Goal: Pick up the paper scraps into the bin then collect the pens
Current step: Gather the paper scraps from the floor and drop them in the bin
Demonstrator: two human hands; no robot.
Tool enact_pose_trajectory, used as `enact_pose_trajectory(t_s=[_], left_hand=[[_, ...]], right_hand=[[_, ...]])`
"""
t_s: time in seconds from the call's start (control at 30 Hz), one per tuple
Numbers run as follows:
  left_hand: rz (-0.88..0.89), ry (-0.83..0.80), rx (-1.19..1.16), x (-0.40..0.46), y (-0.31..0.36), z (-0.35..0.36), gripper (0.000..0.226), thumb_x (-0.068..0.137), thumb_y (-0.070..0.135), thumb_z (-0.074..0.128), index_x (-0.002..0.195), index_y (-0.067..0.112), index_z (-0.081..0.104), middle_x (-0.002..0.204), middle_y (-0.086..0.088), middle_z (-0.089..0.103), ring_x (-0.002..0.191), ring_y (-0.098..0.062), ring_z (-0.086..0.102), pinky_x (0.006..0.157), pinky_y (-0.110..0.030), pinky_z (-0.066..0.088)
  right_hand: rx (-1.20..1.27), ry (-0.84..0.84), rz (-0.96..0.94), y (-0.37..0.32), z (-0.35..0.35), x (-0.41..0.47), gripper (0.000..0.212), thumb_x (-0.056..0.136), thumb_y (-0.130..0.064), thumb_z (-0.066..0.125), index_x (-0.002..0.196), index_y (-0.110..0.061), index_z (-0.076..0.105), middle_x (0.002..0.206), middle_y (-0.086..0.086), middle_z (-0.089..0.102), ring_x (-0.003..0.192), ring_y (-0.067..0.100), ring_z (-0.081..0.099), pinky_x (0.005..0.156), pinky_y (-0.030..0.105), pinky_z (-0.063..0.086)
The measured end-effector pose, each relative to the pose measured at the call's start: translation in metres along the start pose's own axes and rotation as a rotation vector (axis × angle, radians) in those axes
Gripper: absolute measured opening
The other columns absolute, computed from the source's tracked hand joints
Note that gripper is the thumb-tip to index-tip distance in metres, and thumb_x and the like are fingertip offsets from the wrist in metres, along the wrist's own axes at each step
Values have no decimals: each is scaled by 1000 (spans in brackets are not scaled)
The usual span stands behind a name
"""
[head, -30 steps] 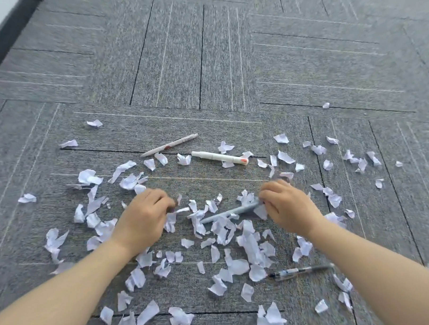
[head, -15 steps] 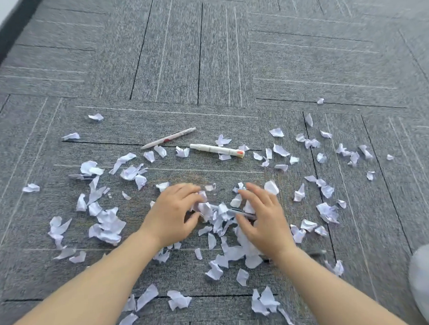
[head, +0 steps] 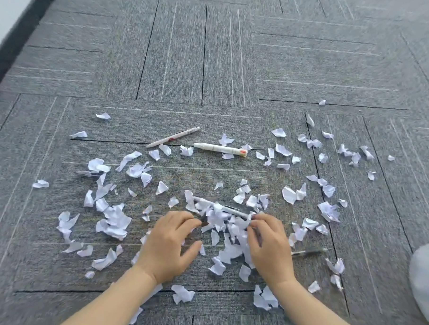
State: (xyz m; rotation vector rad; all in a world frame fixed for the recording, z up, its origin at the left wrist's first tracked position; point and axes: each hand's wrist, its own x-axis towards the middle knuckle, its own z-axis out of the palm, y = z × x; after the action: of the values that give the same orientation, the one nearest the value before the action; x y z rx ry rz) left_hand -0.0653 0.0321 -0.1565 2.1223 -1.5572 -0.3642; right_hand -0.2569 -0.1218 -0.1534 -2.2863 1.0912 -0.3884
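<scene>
Several white paper scraps (head: 114,222) lie scattered over the grey carpet. My left hand (head: 169,245) and my right hand (head: 270,244) rest on the floor on either side of a heap of scraps (head: 223,223), fingers curled against it. A white pen (head: 222,206) lies half buried in that heap. Two more white pens lie farther off: a thin pen (head: 173,137) and a thicker pen (head: 220,149). A dark pen (head: 308,252) pokes out to the right of my right hand.
The floor is grey carpet tiles (head: 228,51). A dark skirting strip (head: 11,46) runs along the far left. A pale rounded object (head: 428,280) sits at the lower right edge. No bin is in view.
Both hands have swept toward me and closer together, dragging scraps into a heap between them. The white pen between them now points the other way.
</scene>
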Motion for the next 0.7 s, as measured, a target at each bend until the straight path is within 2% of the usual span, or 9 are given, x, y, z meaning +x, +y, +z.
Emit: enact_pose_trajectory(t_s=[0.1,0.17,0.23,0.3,0.37,0.43,0.53,0.6,0.7], left_hand=[[136,-139,115,5,3,-3,58,86,49,53,139,29,42,149,2,37,136,-17,32,111,-39,28],[173,-206,197,16,1,-2,62,89,50,48,145,32,32,156,3,26,142,-17,22,115,-38,21],[171,-191,219,33,-1,1,51,92,40,46,141,26,42,150,-1,38,138,-21,32,113,-42,29],[183,-124,215,45,-3,-2,37,91,23,48,125,15,58,128,-6,58,120,-26,51,99,-45,45],[177,-19,209,44,-8,-9,27,88,13,48,107,7,66,107,-7,64,102,-25,57,84,-42,51],[106,61,173,29,-15,-18,25,88,17,47,96,8,69,99,-4,64,95,-22,56,80,-42,50],[-54,33,163,-5,-33,-28,31,88,37,47,101,16,66,116,2,61,116,-22,50,98,-48,39],[-124,-32,167,-27,-43,-30,40,87,51,47,110,22,62,130,6,54,132,-23,40,110,-55,25],[-108,-57,90,-52,-42,-31,51,87,62,44,112,21,60,129,1,55,133,-24,40,113,-50,21]], right_hand=[[63,-128,-70,-10,4,-8,35,93,-35,51,121,-18,62,128,-12,55,123,6,47,104,30,43],[15,-279,-118,-12,6,-7,50,94,-41,46,142,-27,44,152,-14,32,143,5,21,116,28,22],[-97,-386,-175,-14,9,3,54,97,-36,46,149,-34,29,160,-12,10,147,8,0,118,29,5],[-178,-350,-136,-18,9,17,51,101,-32,41,149,-37,25,162,-7,4,148,18,0,117,32,0],[-191,-267,23,-19,3,27,49,102,-35,35,150,-38,23,162,-6,1,149,21,-2,118,38,0],[-145,-211,47,-15,-2,24,49,101,-35,38,149,-35,28,161,-7,8,148,16,-1,120,43,10],[-106,-291,-67,-17,1,-3,52,97,-41,42,148,-32,32,159,-12,11,146,8,1,119,38,13],[-62,-299,-38,-22,10,-23,56,94,-47,42,147,-29,31,158,-15,12,146,7,0,118,35,15],[3,-377,-76,-36,24,-41,62,92,-47,48,148,-31,26,157,-20,6,146,3,-5,117,34,10]])
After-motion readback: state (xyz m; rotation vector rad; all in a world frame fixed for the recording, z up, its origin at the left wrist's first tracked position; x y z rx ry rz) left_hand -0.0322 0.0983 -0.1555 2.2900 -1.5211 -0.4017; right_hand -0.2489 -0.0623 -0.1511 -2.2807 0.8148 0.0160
